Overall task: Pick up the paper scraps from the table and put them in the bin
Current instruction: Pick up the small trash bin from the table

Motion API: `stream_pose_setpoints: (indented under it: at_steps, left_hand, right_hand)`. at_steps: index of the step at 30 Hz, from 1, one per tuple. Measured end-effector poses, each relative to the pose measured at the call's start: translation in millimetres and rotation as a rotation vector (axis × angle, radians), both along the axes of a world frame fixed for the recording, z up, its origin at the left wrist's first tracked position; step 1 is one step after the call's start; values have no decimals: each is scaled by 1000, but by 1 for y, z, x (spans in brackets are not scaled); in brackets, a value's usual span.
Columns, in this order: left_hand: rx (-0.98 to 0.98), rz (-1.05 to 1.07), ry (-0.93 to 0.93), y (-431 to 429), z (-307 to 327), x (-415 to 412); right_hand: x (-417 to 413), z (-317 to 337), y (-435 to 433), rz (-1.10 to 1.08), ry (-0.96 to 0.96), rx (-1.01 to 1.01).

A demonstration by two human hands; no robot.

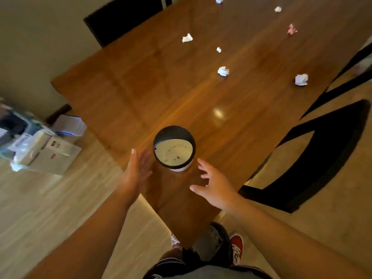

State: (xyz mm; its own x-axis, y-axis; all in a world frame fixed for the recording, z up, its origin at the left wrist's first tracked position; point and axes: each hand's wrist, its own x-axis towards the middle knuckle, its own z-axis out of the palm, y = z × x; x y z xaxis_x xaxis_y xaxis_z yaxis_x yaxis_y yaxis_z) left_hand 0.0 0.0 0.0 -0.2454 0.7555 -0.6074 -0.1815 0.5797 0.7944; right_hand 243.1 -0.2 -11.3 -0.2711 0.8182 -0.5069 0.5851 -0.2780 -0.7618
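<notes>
A small round bin with a black rim and a pale inside stands on the wooden table near its front corner. My left hand is flat and open just left of the bin. My right hand is open with spread fingers just right of it. Neither hand touches the bin. Several crumpled paper scraps lie farther back on the table: white ones, a tiny one and a pink one.
A black chair stands at the table's right side, a second chair behind it, and a dark chair at the far left. Cardboard boxes and bags sit on the floor to the left. My feet in red shoes are below the table corner.
</notes>
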Motion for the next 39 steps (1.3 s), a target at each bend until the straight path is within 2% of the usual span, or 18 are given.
stream_pose_setpoints:
  at_steps: [3, 6, 12, 16, 21, 25, 31, 36, 39]
  left_hand:
    - [-57, -180, -57, 16, -7, -6]
    - [-98, -263, -113, 26, -13, -7]
    - [51, -570, 67, 31, -35, -24]
    - [184, -739, 192, 14, -31, -32]
    - [185, -782, 351, 1, -14, -35]
    - [215, -826, 301, -17, 8, -36]
    - [396, -816, 173, -50, 17, -20]
    - [422, -894, 215, -72, 23, -3]
    - [419, -931, 210, -85, 19, 15]
  right_hand:
    - [-21, -4, 5, -116, 40, -33]
    - [-34, -11, 7, -181, 95, -61]
    - [-40, -16, 13, -325, 209, -54]
    - [-38, -9, 17, -275, 212, -46]
    - [-33, 12, 8, -216, 250, -118]
    - [-33, 29, -12, -187, 261, -112]
    - [-37, 49, -58, -200, 280, -39]
    - [-16, 61, -98, -232, 178, 76]
    - [14, 56, -132, -312, 100, 68]
